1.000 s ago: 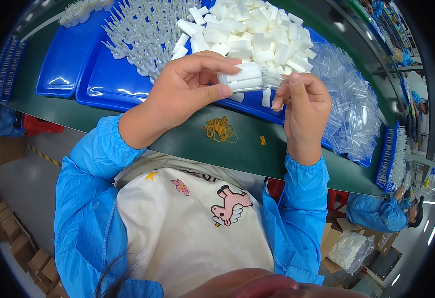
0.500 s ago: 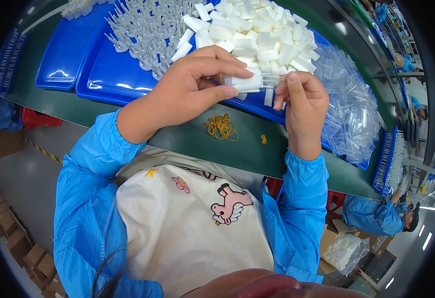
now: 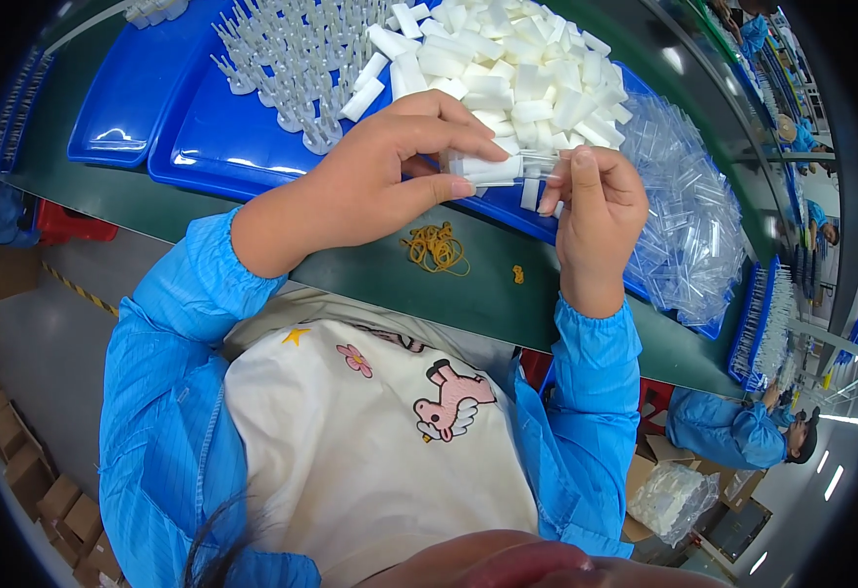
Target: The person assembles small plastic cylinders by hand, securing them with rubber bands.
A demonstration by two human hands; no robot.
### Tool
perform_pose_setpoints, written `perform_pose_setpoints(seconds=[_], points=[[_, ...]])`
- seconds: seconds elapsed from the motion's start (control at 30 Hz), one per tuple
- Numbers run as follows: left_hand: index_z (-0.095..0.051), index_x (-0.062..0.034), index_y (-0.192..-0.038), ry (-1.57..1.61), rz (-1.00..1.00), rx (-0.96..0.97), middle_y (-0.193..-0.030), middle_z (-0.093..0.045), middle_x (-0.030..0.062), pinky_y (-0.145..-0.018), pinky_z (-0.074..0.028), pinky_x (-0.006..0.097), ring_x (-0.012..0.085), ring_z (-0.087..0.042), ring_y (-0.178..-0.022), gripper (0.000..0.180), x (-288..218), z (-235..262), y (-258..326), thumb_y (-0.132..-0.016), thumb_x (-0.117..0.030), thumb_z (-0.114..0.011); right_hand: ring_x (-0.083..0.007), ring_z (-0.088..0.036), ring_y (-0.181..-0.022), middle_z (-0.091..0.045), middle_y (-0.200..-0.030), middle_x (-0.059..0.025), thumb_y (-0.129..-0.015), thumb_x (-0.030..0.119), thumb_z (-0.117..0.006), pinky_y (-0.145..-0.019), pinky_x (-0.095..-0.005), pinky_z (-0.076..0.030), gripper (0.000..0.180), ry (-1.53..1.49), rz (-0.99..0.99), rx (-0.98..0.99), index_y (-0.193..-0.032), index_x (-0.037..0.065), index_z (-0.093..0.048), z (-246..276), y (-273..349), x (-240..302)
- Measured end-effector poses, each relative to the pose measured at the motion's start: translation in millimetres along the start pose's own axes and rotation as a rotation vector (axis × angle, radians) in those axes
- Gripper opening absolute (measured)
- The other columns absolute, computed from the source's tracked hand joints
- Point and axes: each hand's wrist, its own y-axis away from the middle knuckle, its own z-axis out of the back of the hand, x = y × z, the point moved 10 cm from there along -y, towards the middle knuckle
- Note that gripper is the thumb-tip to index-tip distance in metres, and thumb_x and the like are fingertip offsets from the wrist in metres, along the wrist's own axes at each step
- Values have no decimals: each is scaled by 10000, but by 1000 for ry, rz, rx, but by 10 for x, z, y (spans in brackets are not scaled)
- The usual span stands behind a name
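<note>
My left hand (image 3: 400, 162) is closed round a clear plastic sleeve with a white foam block (image 3: 490, 169) showing inside it. From the right end of this piece run thin, clear-white stems (image 3: 539, 160). The fingertips of my right hand (image 3: 601, 201) pinch those stems, thumb against fingers. Exactly how stems and sleeve join is too small to tell. Both hands are raised over the front edge of a blue tray, just before a heap of white foam blocks (image 3: 517, 73). Below them on the table lie a tangle of yellow rubber bands (image 3: 436, 248) and a smaller yellow band (image 3: 518, 275).
White-clear stemmed parts (image 3: 292, 73) stand massed in the blue tray (image 3: 218, 147) at left. Clear plastic sleeves (image 3: 684, 206) are piled at right. Another blue tray (image 3: 120, 127) sits far left on the green table (image 3: 351, 284). A co-worker in blue (image 3: 733, 426) is at the right.
The held piece and my right fingertips have shifted very slightly; the grip of both hands looks the same. The whole view has drifted a little.
</note>
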Motion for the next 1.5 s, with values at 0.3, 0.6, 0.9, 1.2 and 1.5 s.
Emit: perform_pose_setpoints(seconds=[0.3, 0.6, 0.9, 1.2, 1.5], points=[[-698, -40, -1181, 65, -5, -5, -1241, -566, 69, -803, -477, 234, 119, -548, -1000, 354, 40, 49, -8, -851, 59, -615, -101, -546, -561, -614, -724, -59, -986, 130, -607, -496, -221, -416, 178, 66, -44, 133, -910, -27, -641, -13, -66, -34], [-701, -35, -1177, 180, -8, 6, -1256, -564, 74, -834, -458, 247, 118, -533, -1028, 352, 41, 0, 0, -844, 56, -631, -92, -529, -559, -609, -729, -57, -987, 126, -606, -494, -223, -416, 170, -22, -105, 142, -901, -19, -629, -98, -15, -99], [-711, -29, -1121, 13, -89, -9, -1254, -558, 79, -829, -558, 244, 139, -595, -1039, 297, -76, 4, 15, -845, 52, -637, -116, -570, -565, -627, -738, -80, -993, 121, -597, -512, -240, -461, 156, -46, 52, 47, -934, -24, -602, -93, 79, 66], [-739, -74, -1083, -217, -179, -27, -1207, -597, 91, -713, -507, 253, 150, -593, -941, 272, -221, 13, 29, -839, -3, -643, -119, -577, -559, -628, -733, -82, -999, 121, -586, -504, -244, -465, 160, -81, -7, 43, -923, -19, -589, -116, 83, -20], [-718, -41, -1102, -142, -78, -18, -1226, -583, 109, -739, -520, 245, 149, -596, -973, 268, -111, 32, 31, -863, 23, -616, -107, -561, -539, -624, -721, -72, -989, 126, -606, -489, -232, -448, 162, -114, -55, 79, -910, -15, -599, -147, 53, -67]])
